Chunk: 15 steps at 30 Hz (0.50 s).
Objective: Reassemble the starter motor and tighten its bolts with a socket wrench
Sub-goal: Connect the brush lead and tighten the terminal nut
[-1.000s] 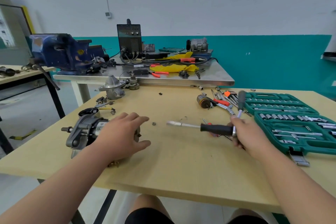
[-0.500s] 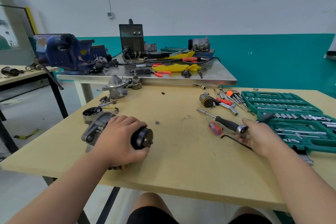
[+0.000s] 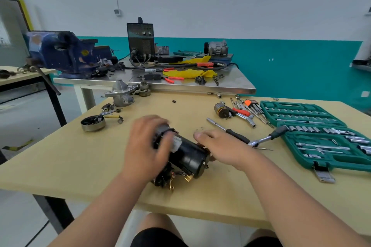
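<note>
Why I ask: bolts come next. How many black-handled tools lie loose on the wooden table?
2. A straight driver lies just beyond the right hand; a ratchet lies right of it, handle by the green socket case. More may be hidden.

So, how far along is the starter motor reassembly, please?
Little looks done. In hand: the left hand grips the motor body, the right hand at its end. Left: the nose housing and round cap lie apart; the wrench lies unused.

Bright, even light (motion-blurred left hand [image 3: 148,142]), edges warped.
</note>
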### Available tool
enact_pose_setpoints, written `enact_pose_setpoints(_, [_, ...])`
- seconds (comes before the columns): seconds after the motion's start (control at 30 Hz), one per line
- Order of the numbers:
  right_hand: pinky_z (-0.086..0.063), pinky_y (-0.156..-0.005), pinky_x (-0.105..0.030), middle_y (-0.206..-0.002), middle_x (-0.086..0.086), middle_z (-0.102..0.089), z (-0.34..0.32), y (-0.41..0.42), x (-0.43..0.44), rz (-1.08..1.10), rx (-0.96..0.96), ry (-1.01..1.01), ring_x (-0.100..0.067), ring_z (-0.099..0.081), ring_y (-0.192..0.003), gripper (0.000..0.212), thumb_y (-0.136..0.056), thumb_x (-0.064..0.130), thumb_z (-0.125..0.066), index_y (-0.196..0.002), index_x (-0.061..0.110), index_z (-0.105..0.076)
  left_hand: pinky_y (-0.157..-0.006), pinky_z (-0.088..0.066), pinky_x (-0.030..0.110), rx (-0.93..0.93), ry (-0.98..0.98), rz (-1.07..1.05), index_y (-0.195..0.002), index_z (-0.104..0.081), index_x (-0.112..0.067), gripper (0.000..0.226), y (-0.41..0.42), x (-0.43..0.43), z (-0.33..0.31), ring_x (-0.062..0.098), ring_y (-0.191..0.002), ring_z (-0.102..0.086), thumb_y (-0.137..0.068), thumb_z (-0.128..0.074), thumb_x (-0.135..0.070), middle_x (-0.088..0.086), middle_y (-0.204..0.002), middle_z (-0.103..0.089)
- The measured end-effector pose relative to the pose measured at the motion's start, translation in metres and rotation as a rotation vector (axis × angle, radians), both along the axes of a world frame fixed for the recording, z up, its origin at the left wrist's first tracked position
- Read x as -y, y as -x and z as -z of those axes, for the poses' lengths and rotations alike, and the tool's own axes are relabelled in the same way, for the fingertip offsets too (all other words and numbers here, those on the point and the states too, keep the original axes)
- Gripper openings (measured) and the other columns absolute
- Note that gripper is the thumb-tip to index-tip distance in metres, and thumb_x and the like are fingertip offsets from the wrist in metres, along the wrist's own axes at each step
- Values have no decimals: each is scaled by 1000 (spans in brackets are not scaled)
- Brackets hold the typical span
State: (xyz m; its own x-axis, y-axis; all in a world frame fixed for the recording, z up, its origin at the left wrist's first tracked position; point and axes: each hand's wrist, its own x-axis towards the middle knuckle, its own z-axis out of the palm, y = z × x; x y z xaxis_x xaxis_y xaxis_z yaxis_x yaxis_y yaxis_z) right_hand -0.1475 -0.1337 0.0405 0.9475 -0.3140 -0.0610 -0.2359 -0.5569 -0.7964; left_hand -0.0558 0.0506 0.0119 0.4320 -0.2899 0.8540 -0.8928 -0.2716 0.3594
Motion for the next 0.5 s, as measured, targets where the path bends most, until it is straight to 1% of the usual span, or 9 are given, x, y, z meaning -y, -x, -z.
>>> enact_pose_setpoints(0.03, [-53, -84, -35, -99, 11, -65, -2, -5, 0, -34, -36, -47, -12, -64, -92, 40, -87, 66, -46, -94, 30, -62, -99, -32, 18, -167, 73, -122, -112, -64, -12, 34, -8, -8, 2, 13, -110, -47, -91, -54, -36, -1, -111, -55])
enact_pose_setpoints(0.1, [-54, -76, -28, -98, 10, -66, -11, -16, -4, -98, -148, -139, -11, -67, -87, 42, -86, 66, -50, -96, 28, -65, -99, -37, 34, -577, 13, -259, -117, -60, -20, 36, -22, -18, 7, 22, -116, -48, -94, -49, -46, 1, -119, -54])
enact_pose_setpoints(0.13, [-54, -78, -29, -101, 7, -67, -17, -23, -7, -134, -210, -115, -13, -67, -89, 49, -84, 67, -52, -104, 25, -66, -94, -40, 38, -768, -24, -247, -112, -60, -23, 39, -25, -17, 10, 23, -111, -53, -95, -45, -54, 3, -118, -58])
enact_pose_setpoints(0.2, [-52, -82, -32, -104, 2, -66, -24, -36, -18, -206, -306, 47, -17, -65, -93, 62, -78, 71, -57, -110, 19, -65, -75, -42, 34, -1004, -5, -136, -89, -62, -24, 54, -24, -8, 12, 15, -86, -59, -92, -32, -69, 0, -96, -65])
enact_pose_setpoints(0.27, [-47, -64, -29, -86, 2, -65, -22, -45, -28, -227, -286, 266, -13, -62, -77, 52, -72, 70, -65, -87, 20, -64, -65, -42, 32, -1053, 53, -113, -80, -65, -22, 66, -19, 2, 13, 14, -78, -60, -86, -29, -77, -3, -81, -65])
enact_pose_setpoints(0.3, [-42, -56, -27, -78, 3, -63, -19, -47, -31, -197, -236, 324, -12, -60, -70, 47, -71, 67, -68, -78, 21, -61, -64, -44, 33, -1066, 117, -119, -79, -66, -22, 65, -18, 5, 13, 17, -78, -62, -85, -31, -77, -1, -81, -66])
enact_pose_setpoints(0.33, [-41, -55, -27, -77, 1, -65, -14, -48, -31, -164, -169, 314, -14, -61, -69, 46, -70, 64, -71, -78, 20, -62, -66, -46, 35, -1078, 192, -118, -80, -67, -22, 63, -16, 8, 12, 20, -80, -63, -86, -34, -75, 1, -82, -67])
enact_pose_setpoints(0.4, [-49, -64, -28, -89, 4, -68, -4, -46, -26, -106, -33, 214, -14, -64, -81, 56, -65, 63, -74, -99, 20, -61, -74, -51, 39, -1071, 351, -90, -84, -67, -25, 59, -11, 12, 6, 21, -85, -64, -82, -36, -75, -1, -86, -69])
enact_pose_setpoints(0.5, [-42, -69, -15, -97, 30, -53, 4, -40, -15, -68, 142, 158, 7, -55, -92, 87, -55, 63, -77, -127, 37, -36, -79, -52, 44, -939, 543, -24, -85, -67, -30, 64, -4, 20, -22, 22, -94, -64, -68, -29, -80, -7, -91, -68])
